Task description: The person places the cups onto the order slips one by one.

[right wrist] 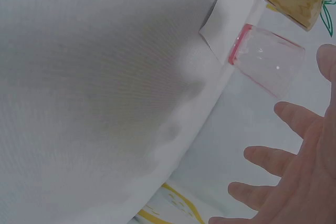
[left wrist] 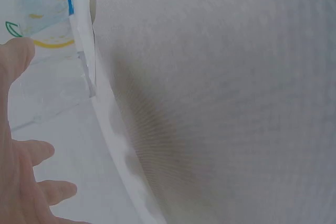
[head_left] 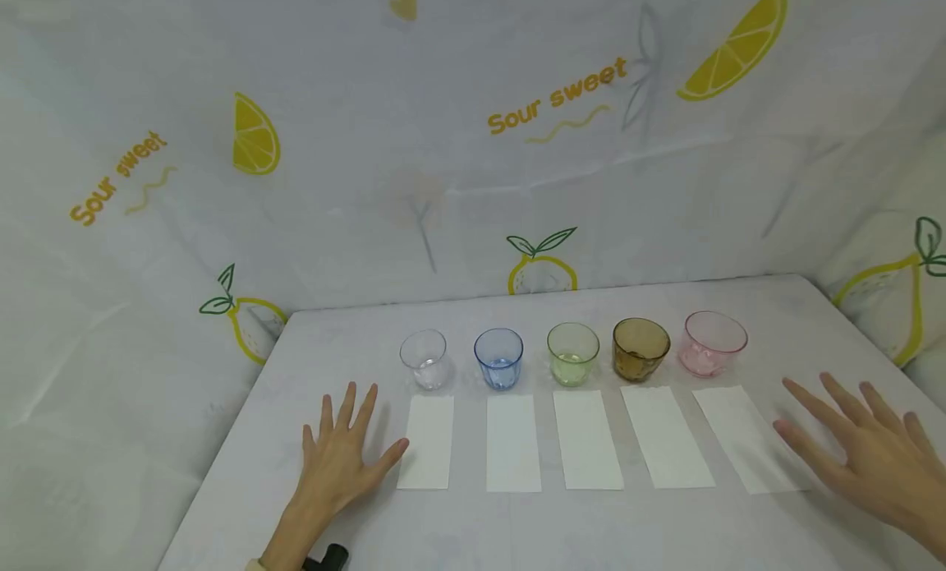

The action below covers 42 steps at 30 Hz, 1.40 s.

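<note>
In the head view, my left hand [head_left: 342, 460] is spread at the left, its thumb near the leftmost white paper strip [head_left: 426, 444]. My right hand [head_left: 875, 452] spreads at the far right, beside the rightmost strip [head_left: 750, 439]. Neither holds anything. Behind the strips stands a row of glass cups: a clear cup [head_left: 424, 364], a blue cup [head_left: 498, 361], a green cup [head_left: 572, 357], an amber cup [head_left: 639, 353] and a pink cup [head_left: 711, 347]. The right wrist view shows the pink cup [right wrist: 268, 59] beyond my spread fingers.
Three more white strips, the second [head_left: 513, 444], middle [head_left: 588, 441] and fourth [head_left: 668, 438], lie between the outer ones. A cloth with lemon prints [head_left: 355, 185] hangs behind the white table [head_left: 436, 534]. A black object [head_left: 335, 557] shows by my left wrist.
</note>
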{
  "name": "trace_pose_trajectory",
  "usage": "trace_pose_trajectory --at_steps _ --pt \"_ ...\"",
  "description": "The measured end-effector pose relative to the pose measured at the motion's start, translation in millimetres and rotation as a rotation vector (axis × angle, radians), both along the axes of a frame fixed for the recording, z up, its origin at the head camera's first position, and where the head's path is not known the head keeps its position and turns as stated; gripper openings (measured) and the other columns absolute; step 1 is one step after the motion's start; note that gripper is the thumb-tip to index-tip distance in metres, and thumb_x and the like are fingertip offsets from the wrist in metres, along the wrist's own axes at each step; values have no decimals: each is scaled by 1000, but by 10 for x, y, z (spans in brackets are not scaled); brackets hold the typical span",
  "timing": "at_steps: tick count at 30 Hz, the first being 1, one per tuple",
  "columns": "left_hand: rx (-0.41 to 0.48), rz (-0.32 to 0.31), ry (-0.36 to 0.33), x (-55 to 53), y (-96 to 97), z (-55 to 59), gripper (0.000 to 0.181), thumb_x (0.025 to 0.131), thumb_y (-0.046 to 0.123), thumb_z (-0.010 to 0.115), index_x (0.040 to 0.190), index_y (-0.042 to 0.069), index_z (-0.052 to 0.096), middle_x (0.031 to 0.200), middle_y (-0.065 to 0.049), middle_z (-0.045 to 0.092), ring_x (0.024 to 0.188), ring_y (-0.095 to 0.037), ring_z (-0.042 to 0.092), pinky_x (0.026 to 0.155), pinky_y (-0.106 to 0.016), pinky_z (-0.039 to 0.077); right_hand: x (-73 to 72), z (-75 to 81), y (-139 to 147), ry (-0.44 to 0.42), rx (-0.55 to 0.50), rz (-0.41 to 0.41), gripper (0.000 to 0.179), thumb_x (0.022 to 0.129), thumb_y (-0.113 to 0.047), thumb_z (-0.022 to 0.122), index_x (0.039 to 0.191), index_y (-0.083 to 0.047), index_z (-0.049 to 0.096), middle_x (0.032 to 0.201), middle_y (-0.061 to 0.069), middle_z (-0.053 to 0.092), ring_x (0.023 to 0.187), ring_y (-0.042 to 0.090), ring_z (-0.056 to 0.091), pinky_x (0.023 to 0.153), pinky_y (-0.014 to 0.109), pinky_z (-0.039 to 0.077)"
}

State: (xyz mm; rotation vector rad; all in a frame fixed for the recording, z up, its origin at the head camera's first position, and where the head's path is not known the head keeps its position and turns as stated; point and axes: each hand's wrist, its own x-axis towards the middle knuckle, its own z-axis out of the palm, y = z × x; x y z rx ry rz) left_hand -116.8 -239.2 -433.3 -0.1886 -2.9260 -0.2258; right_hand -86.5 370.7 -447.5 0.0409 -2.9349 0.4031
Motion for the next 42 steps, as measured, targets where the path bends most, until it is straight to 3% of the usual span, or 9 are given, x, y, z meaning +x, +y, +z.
trace_pose_trajectory --at_steps 5,12,17,28,36,42 --pt "-4 1 3 -14 -4 23 91 89 69 62 159 17 38 163 -24 35 143 -63 32 96 -87 32 -3 33 -17 4 3 -11 76 102 -49 54 162 -14 24 161 38 12 147 65 -5 111 81 -14" --pt "8 15 -29 27 -12 15 92 89 70 61 159 17 37 164 -23 33 144 -63 30 98 -87 31 42 -57 4 6 -15 -4 77 101 -48 56 164 -19 22 164 35 12 150 61 -9 113 74 -21" --pt "10 6 -15 32 -6 11 92 89 69 61 160 17 36 164 -23 33 145 -62 31 99 -85 32 58 -79 19 18 -31 8 76 101 -47 57 163 -20 24 164 35 13 151 60 -9 114 72 -23" --pt "57 -8 12 55 72 39 92 88 67 65 160 19 36 164 -20 35 147 -56 32 102 -82 33 31 -76 7 67 -41 16 76 98 -45 62 162 -19 29 158 37 27 152 60 1 116 76 -12" --pt "100 -32 -13 51 167 49 92 88 67 65 161 19 35 166 -19 32 149 -56 29 103 -82 32 14 20 -16 72 -45 35 77 97 -43 64 161 -15 30 156 39 29 150 62 5 116 78 -7" --pt "101 -64 4 37 292 60 92 87 65 67 160 19 37 164 -19 35 149 -55 31 104 -80 33 8 87 -35 66 -56 57 77 98 -42 64 162 -15 29 157 40 27 149 64 5 115 79 -6"
